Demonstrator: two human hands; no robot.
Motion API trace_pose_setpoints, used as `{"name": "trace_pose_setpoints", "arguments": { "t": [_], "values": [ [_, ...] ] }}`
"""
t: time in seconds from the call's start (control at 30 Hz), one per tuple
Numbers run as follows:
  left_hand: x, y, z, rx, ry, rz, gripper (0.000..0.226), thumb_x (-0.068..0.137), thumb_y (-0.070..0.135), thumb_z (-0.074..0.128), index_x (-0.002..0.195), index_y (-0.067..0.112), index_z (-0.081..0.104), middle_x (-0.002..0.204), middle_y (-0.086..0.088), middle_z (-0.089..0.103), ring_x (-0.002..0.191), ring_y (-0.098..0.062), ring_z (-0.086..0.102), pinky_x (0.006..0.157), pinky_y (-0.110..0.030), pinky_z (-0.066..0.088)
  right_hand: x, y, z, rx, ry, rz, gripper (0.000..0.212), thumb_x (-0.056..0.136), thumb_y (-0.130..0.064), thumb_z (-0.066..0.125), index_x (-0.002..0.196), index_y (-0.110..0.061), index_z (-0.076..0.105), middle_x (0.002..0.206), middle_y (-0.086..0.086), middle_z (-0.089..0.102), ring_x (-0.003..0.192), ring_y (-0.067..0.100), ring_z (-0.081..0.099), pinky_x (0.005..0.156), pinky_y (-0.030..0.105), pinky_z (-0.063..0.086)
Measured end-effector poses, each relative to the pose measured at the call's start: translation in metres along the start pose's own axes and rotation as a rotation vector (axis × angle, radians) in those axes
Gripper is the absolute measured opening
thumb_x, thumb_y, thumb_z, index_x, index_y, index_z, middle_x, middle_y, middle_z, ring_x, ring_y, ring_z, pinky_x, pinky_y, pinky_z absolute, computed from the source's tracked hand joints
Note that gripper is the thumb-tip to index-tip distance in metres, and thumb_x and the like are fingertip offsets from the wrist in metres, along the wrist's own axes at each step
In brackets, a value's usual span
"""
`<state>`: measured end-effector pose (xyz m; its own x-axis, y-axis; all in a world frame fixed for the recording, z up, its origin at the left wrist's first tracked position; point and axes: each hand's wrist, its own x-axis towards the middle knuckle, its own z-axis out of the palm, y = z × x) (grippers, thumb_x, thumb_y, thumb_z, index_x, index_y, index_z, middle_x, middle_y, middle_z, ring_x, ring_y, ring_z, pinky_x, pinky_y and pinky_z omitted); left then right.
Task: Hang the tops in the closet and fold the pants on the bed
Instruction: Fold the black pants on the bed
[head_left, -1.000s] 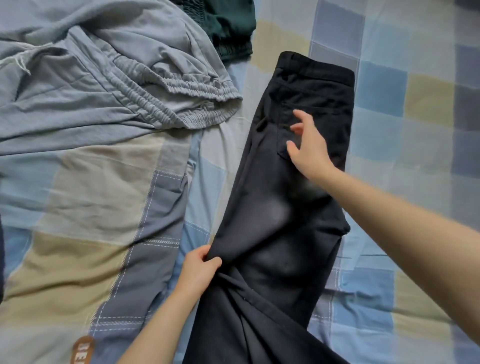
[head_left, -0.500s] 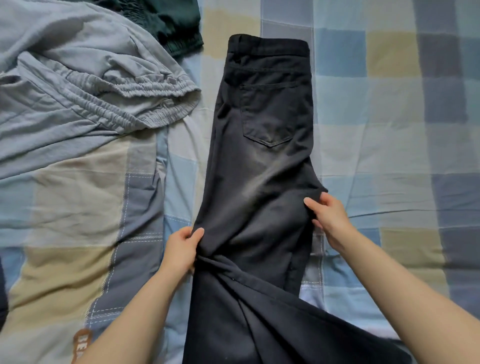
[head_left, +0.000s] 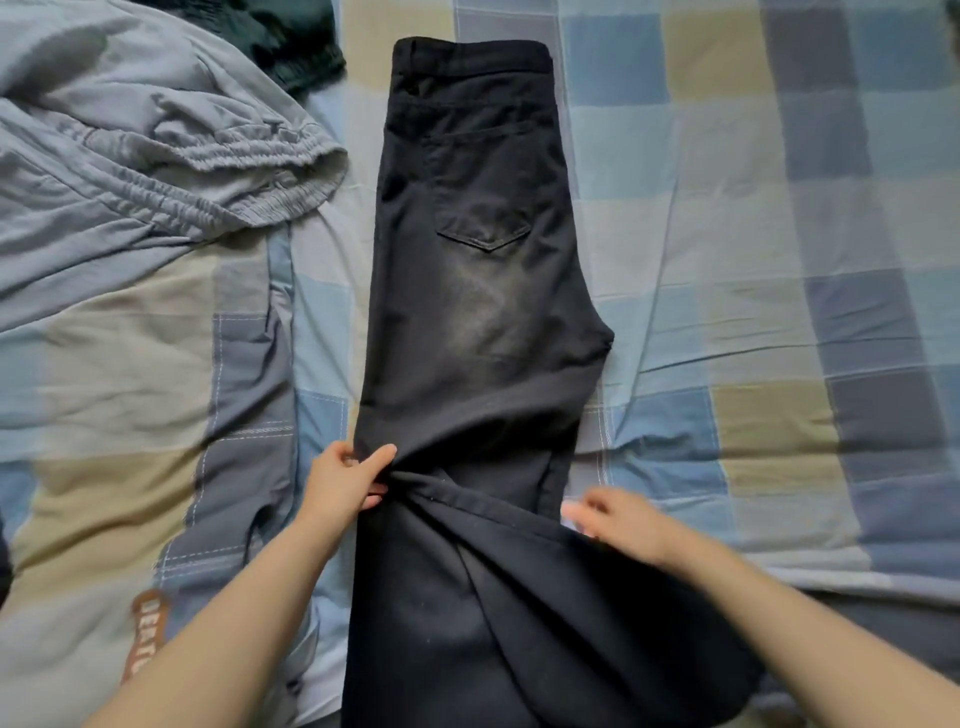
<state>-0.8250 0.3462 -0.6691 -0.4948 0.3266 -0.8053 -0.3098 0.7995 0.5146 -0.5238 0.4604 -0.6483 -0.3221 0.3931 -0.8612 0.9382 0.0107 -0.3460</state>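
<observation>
On bed (head_left: 779, 260), black pants (head_left: 478, 312) laid flat, halved lengthwise, cross-fold pending; left hand (head_left: 345, 486) pinched fabric, right hand (head_left: 618, 522) blurred, grip indeterminate; grey garment (head_left: 130, 171) unfolded.

A brown patch (head_left: 147, 635) on the checked quilt (head_left: 130, 374) bears white letters, partly readable: "BEATU"

a bed fills the whole view, covered with a checked sheet (head_left: 753, 218) in pale blue, grey-blue, navy and tan squares. the cloth is creased, with long wrinkles running across its right side. soft, even light falls on it, without hard shadows.
</observation>
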Motion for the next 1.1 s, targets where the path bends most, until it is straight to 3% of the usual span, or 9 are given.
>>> {"name": "trace_pose_setpoints", "arguments": {
  "t": [0.23, 0.4, 0.47, 0.57, 0.67, 0.77, 0.9, 1.0, 1.1],
  "values": [
    [-0.055, -0.049, 0.015, -0.013, -0.084, -0.176, 0.034, 0.09, 0.035, 0.067, 0.103, 0.007, 0.054, 0.093, -0.018, 0.069, 0.074, -0.027, 0.07, 0.068, -0.034, 0.057, -0.072, 0.013, 0.084, -0.059, 0.06, -0.299, 0.004, 0.092, -0.034, 0.051, 0.093, -0.037, 0.05, 0.09, -0.017, 0.061, 0.09, 0.01, 0.058, 0.076, 0.025, 0.043],
    [-0.123, -0.082, 0.042, -0.073, -0.341, -0.252, 0.05, 0.075, 0.058, 0.074, 0.107, 0.021, 0.064, 0.1, -0.003, 0.074, 0.092, -0.022, 0.072, 0.075, -0.033, 0.056, -0.128, -0.005, 0.127, -0.029, -0.126, -0.347, 0.048, 0.09, -0.019, 0.055, 0.137, -0.03, 0.05, 0.131, -0.005, 0.058, 0.121, 0.011, 0.053, 0.105, 0.026, 0.038],
    [-0.143, -0.099, 0.047, -0.014, -0.308, -0.195, 0.04, 0.07, 0.037, 0.082, 0.103, 0.022, 0.068, 0.098, 0.004, 0.076, 0.095, -0.02, 0.071, 0.072, -0.032, 0.055, -0.153, -0.013, 0.144, 0.056, -0.341, -0.359, 0.051, 0.086, -0.014, 0.054, 0.135, -0.03, 0.053, 0.133, -0.008, 0.058, 0.121, 0.005, 0.054, 0.106, 0.02, 0.038],
    [-0.155, -0.119, 0.037, 0.162, -0.097, -0.138, 0.021, 0.071, 0.005, 0.067, 0.09, 0.014, 0.069, 0.09, -0.005, 0.073, 0.083, -0.026, 0.067, 0.073, -0.034, 0.057, -0.167, -0.019, 0.148, 0.289, -0.535, -0.292, 0.038, 0.086, 0.0, 0.048, 0.116, -0.011, 0.068, 0.103, 0.002, 0.07, 0.087, 0.004, 0.065, 0.081, 0.015, 0.05],
    [-0.153, -0.137, 0.012, 0.237, -0.021, -0.136, 0.012, 0.077, 0.004, 0.063, 0.084, 0.013, 0.065, 0.077, -0.007, 0.065, 0.062, -0.021, 0.056, 0.054, -0.025, 0.044, -0.136, -0.016, 0.131, 0.657, -0.182, -0.039, 0.029, 0.089, 0.013, 0.036, 0.1, 0.005, 0.061, 0.071, 0.012, 0.064, 0.054, 0.008, 0.061, 0.059, 0.019, 0.051],
    [-0.14, -0.161, -0.011, 0.106, -0.057, -0.159, 0.014, 0.086, 0.004, 0.063, 0.1, 0.002, 0.066, 0.092, -0.013, 0.069, 0.073, -0.021, 0.06, 0.059, -0.028, 0.052, -0.088, -0.011, 0.115, 0.787, 0.161, 0.108, 0.02, 0.096, 0.002, 0.042, 0.108, 0.005, 0.059, 0.076, 0.014, 0.062, 0.062, 0.016, 0.059, 0.054, 0.017, 0.049],
    [-0.134, -0.186, -0.021, -0.024, -0.127, -0.137, 0.025, 0.098, 0.017, 0.053, 0.112, -0.004, 0.059, 0.108, -0.015, 0.067, 0.095, -0.027, 0.063, 0.084, -0.04, 0.055, -0.04, -0.017, 0.133, 0.725, 0.17, 0.172, 0.015, 0.095, -0.017, 0.054, 0.1, -0.006, 0.063, 0.1, 0.021, 0.066, 0.1, 0.032, 0.066, 0.089, 0.039, 0.053],
    [-0.137, -0.2, -0.02, -0.038, -0.155, -0.152, 0.036, 0.101, 0.031, 0.047, 0.107, -0.003, 0.057, 0.098, -0.015, 0.06, 0.087, -0.026, 0.059, 0.08, -0.042, 0.052, -0.035, -0.028, 0.156, 0.616, 0.22, 0.16, 0.032, 0.089, -0.029, 0.061, 0.066, -0.022, 0.041, 0.067, 0.004, 0.047, 0.068, 0.024, 0.049, 0.072, 0.036, 0.047],
    [-0.139, -0.207, -0.02, 0.001, -0.187, -0.123, 0.043, 0.1, 0.037, 0.042, 0.107, -0.001, 0.06, 0.101, -0.02, 0.065, 0.085, -0.027, 0.062, 0.078, -0.039, 0.047, -0.049, -0.026, 0.167, 0.715, 0.219, 0.108, 0.034, 0.091, -0.031, 0.056, 0.066, -0.018, 0.037, 0.065, 0.002, 0.037, 0.066, 0.017, 0.036, 0.068, 0.033, 0.041]
  ]
}}
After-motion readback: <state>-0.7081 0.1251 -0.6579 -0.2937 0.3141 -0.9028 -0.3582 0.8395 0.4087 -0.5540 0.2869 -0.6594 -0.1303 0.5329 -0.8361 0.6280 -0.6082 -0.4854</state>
